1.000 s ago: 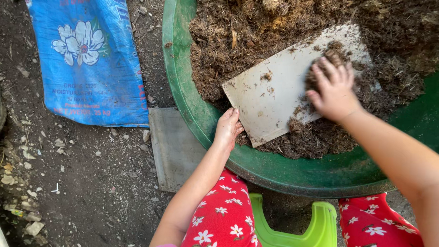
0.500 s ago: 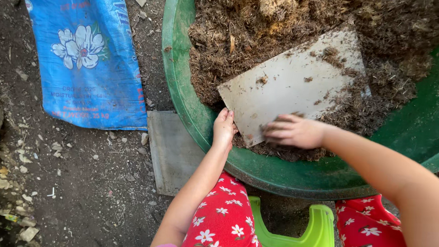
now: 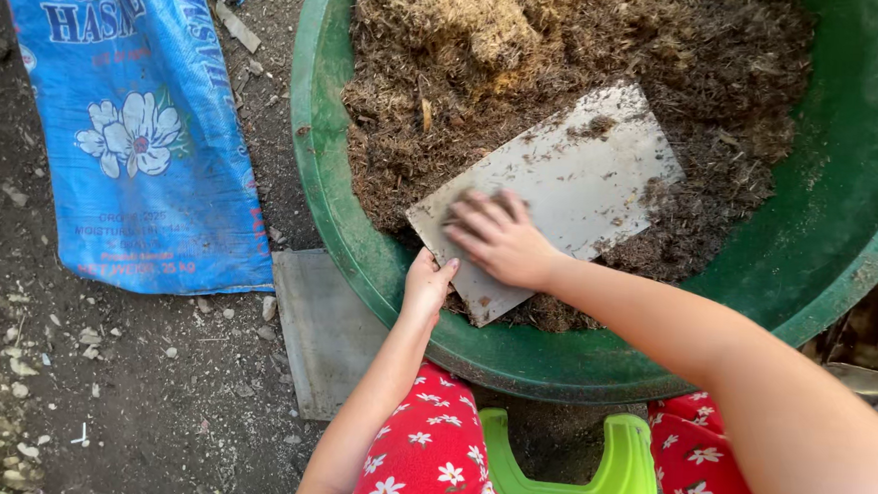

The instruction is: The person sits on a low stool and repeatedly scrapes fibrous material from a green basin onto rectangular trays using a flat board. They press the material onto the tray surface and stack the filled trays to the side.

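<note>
Ground: bare dirt [image 3: 101,390] strewn with pebbles, seen from above.
Right hand [image 3: 499,242]: lies flat on the near end of a pale board [image 3: 583,179], fingers spread open, palm down, gripping nothing.
Left hand [image 3: 427,284]: fingers closed around the board's lower corner, just inside the tub's near rim.
Board: tilted, resting on brown fibrous compost [image 3: 529,61]; its surface is mostly bare, with crumbs along the far edge.
Tub: large round green basin [image 3: 842,198], compost heaped on the left, right wall bare.
Progress: judged midway; much compost looks unworked.
Around: blue printed sack [image 3: 135,131], grey slab [image 3: 324,331], lime-green stool [image 3: 567,474].
</note>
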The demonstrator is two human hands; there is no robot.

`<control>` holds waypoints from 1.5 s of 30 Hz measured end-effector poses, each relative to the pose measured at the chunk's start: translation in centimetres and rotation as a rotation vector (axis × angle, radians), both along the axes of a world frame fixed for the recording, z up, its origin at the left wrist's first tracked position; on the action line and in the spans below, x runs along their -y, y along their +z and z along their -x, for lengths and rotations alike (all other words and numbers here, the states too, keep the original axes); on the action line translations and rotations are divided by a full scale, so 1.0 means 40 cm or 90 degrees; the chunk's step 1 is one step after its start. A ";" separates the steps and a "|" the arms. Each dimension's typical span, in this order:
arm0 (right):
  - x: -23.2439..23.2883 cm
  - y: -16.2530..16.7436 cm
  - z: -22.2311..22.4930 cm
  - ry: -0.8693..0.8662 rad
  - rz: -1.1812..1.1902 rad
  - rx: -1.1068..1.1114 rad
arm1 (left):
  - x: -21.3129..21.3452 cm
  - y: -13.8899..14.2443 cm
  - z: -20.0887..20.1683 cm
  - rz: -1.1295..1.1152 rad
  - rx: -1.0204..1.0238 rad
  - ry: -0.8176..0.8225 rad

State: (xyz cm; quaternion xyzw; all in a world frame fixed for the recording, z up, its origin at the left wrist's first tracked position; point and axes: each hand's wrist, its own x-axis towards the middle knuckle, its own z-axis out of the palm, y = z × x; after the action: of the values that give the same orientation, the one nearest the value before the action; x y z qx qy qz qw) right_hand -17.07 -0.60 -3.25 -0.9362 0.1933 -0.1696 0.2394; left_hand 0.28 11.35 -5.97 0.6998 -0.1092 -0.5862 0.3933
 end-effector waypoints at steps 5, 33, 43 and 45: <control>0.178 -0.014 -0.006 -0.076 0.107 -0.150 | -0.003 0.000 -0.010 -0.002 0.006 0.011; 0.286 -0.107 0.544 -0.510 -0.299 -0.566 | 0.035 0.208 -0.164 0.222 0.144 0.221; 0.169 0.004 0.464 -0.334 -0.520 -0.626 | 0.033 0.190 -0.153 0.191 0.132 0.209; 0.165 0.062 0.425 -0.333 -0.592 -0.461 | 0.035 0.186 -0.152 0.196 0.149 0.203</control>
State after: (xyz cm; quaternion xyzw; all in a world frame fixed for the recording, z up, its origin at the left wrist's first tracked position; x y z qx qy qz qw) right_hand -34.09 -7.19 -0.77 -0.6548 0.5370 0.2057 0.4905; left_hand 6.35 9.94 1.48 0.7032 -0.1299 -0.4085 0.5673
